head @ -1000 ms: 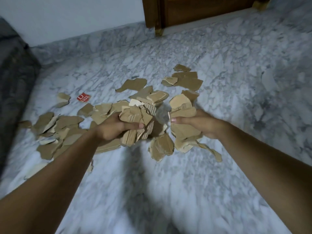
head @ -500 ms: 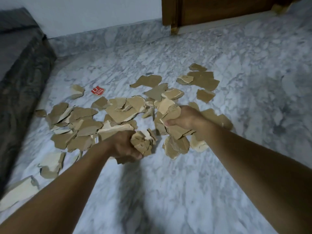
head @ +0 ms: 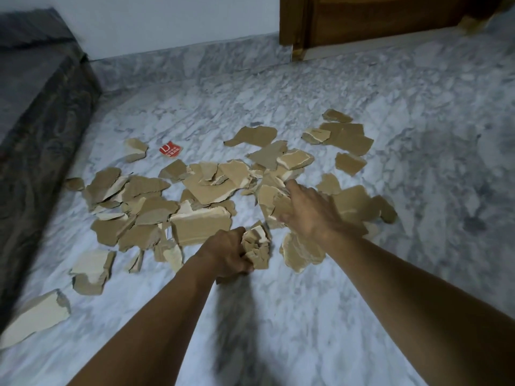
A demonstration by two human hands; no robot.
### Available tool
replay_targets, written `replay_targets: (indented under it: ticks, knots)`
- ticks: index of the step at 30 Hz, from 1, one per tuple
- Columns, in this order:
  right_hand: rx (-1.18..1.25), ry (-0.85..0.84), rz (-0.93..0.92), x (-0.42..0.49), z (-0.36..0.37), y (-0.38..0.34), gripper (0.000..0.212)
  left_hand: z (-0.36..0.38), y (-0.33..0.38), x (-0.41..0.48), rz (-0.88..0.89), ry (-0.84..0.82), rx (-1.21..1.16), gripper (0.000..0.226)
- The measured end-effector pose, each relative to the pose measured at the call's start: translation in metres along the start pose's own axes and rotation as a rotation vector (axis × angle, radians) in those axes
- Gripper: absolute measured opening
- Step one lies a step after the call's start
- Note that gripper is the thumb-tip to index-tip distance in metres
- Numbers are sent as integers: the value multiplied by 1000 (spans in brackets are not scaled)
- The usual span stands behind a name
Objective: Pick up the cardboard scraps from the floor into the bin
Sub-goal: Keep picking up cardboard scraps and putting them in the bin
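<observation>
Across the whole lower and middle frame runs a grey-white marble floor (head: 306, 316). Along the left edge stands a dark patterned mattress or couch (head: 36, 107), and a white wall (head: 167, 20) fills the upper left. A brown wooden door (head: 376, 18) sits at the upper right. The cardboard scraps (head: 200, 227) lie scattered on the floor through the centre of the frame, overlapping in a loose heap, with strays toward the upper right and one large pale scrap (head: 36, 316) apart at the lower left.

Two bare forearms reach in from the bottom corners. The right hand (head: 306, 215) rests low on the heap just right of centre, its index finger stretched toward the upper left. It is blurred, so I cannot tell whether it grips any pieces. The left hand (head: 223, 253), below centre, has its fingers curled tight round a crumpled wad of scraps (head: 257, 246), held just above the floor. A small red printed piece (head: 170, 149) lies alone at the heap's upper left edge.
</observation>
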State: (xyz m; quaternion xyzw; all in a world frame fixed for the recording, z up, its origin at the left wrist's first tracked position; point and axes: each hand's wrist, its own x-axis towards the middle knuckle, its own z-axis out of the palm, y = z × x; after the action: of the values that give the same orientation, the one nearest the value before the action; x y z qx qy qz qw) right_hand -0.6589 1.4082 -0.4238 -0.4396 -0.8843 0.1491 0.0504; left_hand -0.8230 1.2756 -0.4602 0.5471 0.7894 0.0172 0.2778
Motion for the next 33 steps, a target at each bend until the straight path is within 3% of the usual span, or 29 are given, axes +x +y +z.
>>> replay_targets:
  ticks: [7,11,14,16,20,22,26,33]
  knots:
    - [472,1,157,-7,-41,23,67,2,4,-6,-41,13,-37,39]
    - [306,-96,176,-11,-75,67,59,-8,9,-3,-81,-57,-87,42]
    - [30,-146,253,-19,-97,108,59,-23,16,7,-85,-45,-153,45]
    - [-117,-94,340,-31,-101,132,49,-39,31,16,-58,-38,-182,38]
    - [-267,-13,421,-69,-63,170,23,-58,79,29,86,-179,-183,34]
    - [-270,23,442,-84,-39,183,29,-49,103,38,91,-205,-128,33]
    - [-266,19,416,-82,-33,195,51,-16,127,57,119,-70,22,56]
    - [-88,-119,486,-72,-42,205,62,-3,121,70,63,69,100,47]
